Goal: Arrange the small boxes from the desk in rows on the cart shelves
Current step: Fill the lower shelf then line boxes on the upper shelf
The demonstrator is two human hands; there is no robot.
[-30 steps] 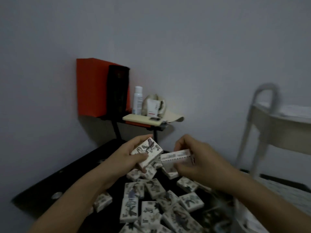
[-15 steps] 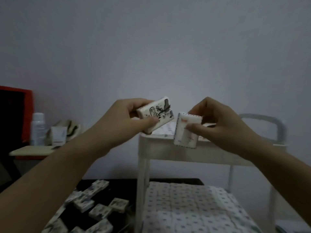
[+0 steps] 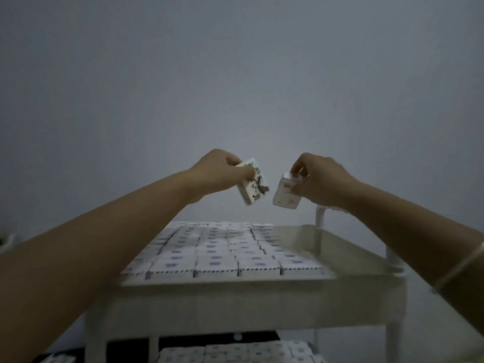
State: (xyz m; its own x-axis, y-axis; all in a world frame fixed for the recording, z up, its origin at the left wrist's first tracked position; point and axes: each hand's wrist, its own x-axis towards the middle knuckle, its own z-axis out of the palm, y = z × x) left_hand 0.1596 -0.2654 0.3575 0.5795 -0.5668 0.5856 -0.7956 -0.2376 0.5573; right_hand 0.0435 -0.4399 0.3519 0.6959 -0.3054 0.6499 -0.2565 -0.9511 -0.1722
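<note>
My left hand (image 3: 218,174) pinches a small white box with a dark drawing (image 3: 253,187), tilted, in the air above the far end of the cart's top shelf. My right hand (image 3: 318,179) grips a second small white box (image 3: 286,192) by its top, a short gap right of the first. Both hang over the white cart (image 3: 235,299). Its top shelf carries several packed rows of small boxes (image 3: 222,252). The strip along the shelf's right side (image 3: 322,247) holds no boxes. More boxes (image 3: 235,352) lie on the lower shelf.
A plain grey wall stands behind the cart. The cart's white handle post (image 3: 320,213) rises at the far right, under my right hand. A thin bracelet (image 3: 461,265) sits on my right forearm. The dark desk edge (image 3: 52,358) shows at bottom left.
My view has swung from the desk to the cart. Both hands have carried their boxes up and forward over the top shelf, and the boxes now tilt downward.
</note>
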